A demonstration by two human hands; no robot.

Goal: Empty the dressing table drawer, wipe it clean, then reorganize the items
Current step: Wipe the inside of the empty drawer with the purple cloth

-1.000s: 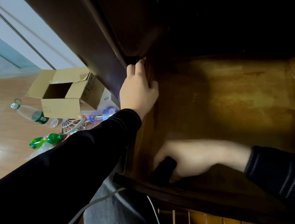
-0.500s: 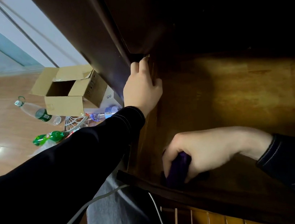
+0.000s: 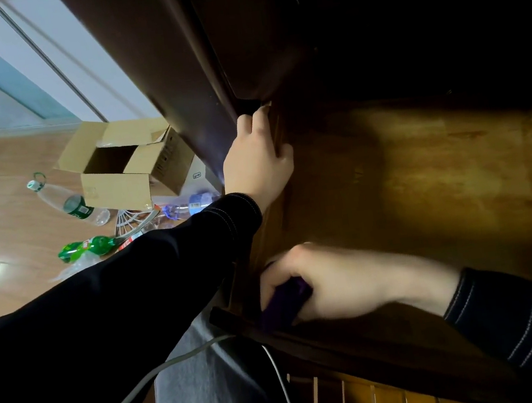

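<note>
Pale wooden floor (image 3: 0,238) opens out on the far left, and it is cluttered: an open cardboard box (image 3: 118,184) sits close against the dark side of the dressing table (image 3: 163,62), a clear bottle (image 3: 70,203) lies just left of it, and a green bottle (image 3: 88,248) lies nearer, beside the black sleeve.

Over on the right, the drawer (image 3: 443,183) is pulled out. Its brown wooden bottom shows bare across the middle and right, lit warm in the centre and dropping into deep shadow at the far end under the table body.

The left hand (image 3: 257,165) is up at the far-left corner, fingers curled over the top edge of the drawer's left wall, thumb on the inside face, fingertips right under the dark table edge. That's a firm hold on the wall.

Down at the near-left corner, the right hand (image 3: 338,285) has its fingers wrapped round a purple cloth (image 3: 285,301), a little blurred, pressed into the angle where the left wall meets the dark front rail. The cloth is tight against both edges there, with no gap to the left. To the right of the hand, the whole drawer bottom lies open along the front rail.

Below the rail, a white cable (image 3: 278,370) hangs over grey trousers (image 3: 210,397).
</note>
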